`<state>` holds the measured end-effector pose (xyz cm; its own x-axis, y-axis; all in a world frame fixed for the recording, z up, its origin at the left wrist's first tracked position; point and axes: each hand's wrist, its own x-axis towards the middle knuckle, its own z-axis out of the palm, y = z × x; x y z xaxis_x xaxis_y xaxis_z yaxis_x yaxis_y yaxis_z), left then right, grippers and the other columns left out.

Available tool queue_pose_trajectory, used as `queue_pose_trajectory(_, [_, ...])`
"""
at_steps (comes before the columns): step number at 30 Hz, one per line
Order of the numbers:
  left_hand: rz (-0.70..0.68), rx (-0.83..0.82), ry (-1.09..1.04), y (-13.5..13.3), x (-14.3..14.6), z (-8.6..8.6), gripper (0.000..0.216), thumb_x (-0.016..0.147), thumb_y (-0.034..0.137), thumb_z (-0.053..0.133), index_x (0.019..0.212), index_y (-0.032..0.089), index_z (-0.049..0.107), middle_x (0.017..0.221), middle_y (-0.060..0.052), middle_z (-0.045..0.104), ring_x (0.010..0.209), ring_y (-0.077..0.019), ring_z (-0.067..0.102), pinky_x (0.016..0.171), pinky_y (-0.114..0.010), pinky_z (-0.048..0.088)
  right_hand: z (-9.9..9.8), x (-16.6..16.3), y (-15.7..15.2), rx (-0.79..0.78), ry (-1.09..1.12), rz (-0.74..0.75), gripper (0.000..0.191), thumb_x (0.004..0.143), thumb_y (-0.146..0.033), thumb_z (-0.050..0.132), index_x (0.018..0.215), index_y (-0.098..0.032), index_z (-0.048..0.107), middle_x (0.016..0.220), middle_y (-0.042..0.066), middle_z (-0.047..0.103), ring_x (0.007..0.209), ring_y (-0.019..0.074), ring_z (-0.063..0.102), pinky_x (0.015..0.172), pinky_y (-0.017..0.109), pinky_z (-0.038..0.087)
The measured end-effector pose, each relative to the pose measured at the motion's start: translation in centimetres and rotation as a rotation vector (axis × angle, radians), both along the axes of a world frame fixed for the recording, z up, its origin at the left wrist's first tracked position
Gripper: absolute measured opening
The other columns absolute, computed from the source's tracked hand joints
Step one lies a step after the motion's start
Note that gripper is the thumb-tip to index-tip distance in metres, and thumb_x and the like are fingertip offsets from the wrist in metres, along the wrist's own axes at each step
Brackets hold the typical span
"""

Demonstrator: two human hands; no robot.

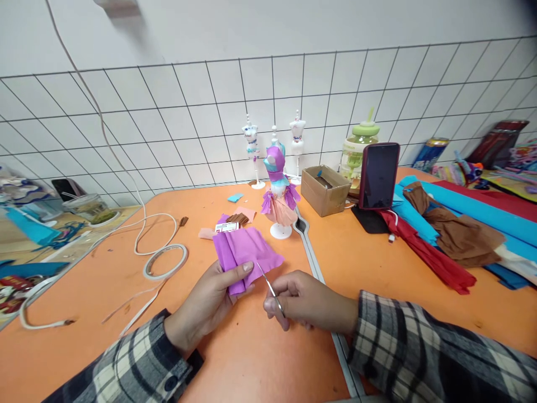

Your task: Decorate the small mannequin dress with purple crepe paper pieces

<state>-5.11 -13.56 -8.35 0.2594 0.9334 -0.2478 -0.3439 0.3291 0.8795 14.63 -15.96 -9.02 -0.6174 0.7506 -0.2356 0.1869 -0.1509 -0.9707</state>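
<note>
My left hand (pixel 218 296) is closed on a folded piece of purple crepe paper (pixel 251 249), thumb on top, held above the orange table. In my right hand (pixel 296 299) is a small pair of scissors (pixel 271 286). Their thin blades point up and left, and the tips meet the lower edge of the paper. Just beyond the paper stands a small dress form (pixel 280 196) on a white base, dressed in a purple and blue top and a peach skirt with purple pieces at the sides.
Two more small dress forms (pixel 251 146) stand by the tiled wall. A cardboard box (pixel 325 190), a phone (pixel 380 176) on a stand and a green-lidded jug (pixel 364 143) are at the right. Crepe paper rolls (pixel 465 226) lie beyond them. A tape roll (pixel 165 261) and white cable (pixel 140 224) lie left.
</note>
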Motion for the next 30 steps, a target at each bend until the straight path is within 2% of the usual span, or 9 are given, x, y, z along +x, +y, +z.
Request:
queue_pose_trajectory(3, [0.029,-0.005,0.016,0.12,-0.09,-0.22,0.027,0.067,0.02,0.088,0.084,0.014,0.069,0.077,-0.001,0.067,0.063,-0.0103,0.058,0.058,-0.02,0.05,0.09,-0.07,-0.02,-0.01,-0.016,0.007,0.031,0.085,-0.046,0.064,0.079,-0.016,0.063,0.059,-0.004,0.059,0.041,0.0044,0.042,0.034,0.014,0.032])
queue_pose_trajectory(7, [0.028,0.033,0.052,0.08,-0.11,-0.29,0.025,0.07,0.021,0.085,0.088,0.014,0.07,0.077,-0.002,0.067,0.066,-0.0122,0.059,0.06,-0.021,0.049,0.19,-0.2,-0.18,-0.051,0.027,0.008,0.028,0.083,-0.045,0.064,0.081,-0.017,0.06,0.065,-0.003,0.061,0.04,0.0043,0.044,0.035,0.014,0.038])
queue_pose_trajectory(11, [-0.003,0.067,0.077,-0.14,0.05,-0.18,0.03,0.07,0.023,0.086,0.093,0.014,0.069,0.083,-0.004,0.069,0.073,-0.0152,0.063,0.068,-0.024,0.052,0.4,-0.15,-0.38,-0.084,0.084,0.055,0.041,0.081,-0.057,0.065,0.085,-0.017,0.057,0.074,-0.001,0.062,0.044,0.0042,0.042,0.035,0.014,0.039])
queue_pose_trajectory(18, [-0.019,0.093,0.098,-0.28,0.16,-0.25,0.033,0.073,0.024,0.084,0.101,0.015,0.069,0.091,-0.006,0.073,0.076,-0.0181,0.066,0.071,-0.028,0.055,0.76,0.03,-0.3,-0.086,0.095,0.084,0.056,0.079,-0.071,0.06,0.088,-0.016,0.059,0.075,0.0,0.062,0.044,0.0047,0.041,0.035,0.015,0.037])
queue_pose_trajectory(25, [-0.042,0.134,0.074,-0.61,0.44,0.33,0.036,0.072,0.023,0.084,0.104,0.015,0.069,0.097,-0.009,0.075,0.088,-0.0248,0.07,0.076,-0.032,0.057,0.49,0.02,-0.27,-0.086,0.065,0.085,0.055,0.08,-0.071,0.059,0.088,-0.017,0.057,0.075,0.0,0.061,0.045,0.005,0.041,0.035,0.015,0.036])
queue_pose_trajectory(30, [-0.021,0.195,0.066,-0.61,0.46,0.34,0.042,0.075,0.021,0.082,0.115,0.017,0.067,0.107,-0.008,0.075,0.104,-0.0253,0.068,0.09,-0.033,0.053,0.44,0.03,-0.25,-0.087,0.048,0.099,0.051,0.082,-0.067,0.061,0.089,-0.017,0.055,0.081,0.001,0.062,0.048,0.0048,0.042,0.036,0.015,0.037])
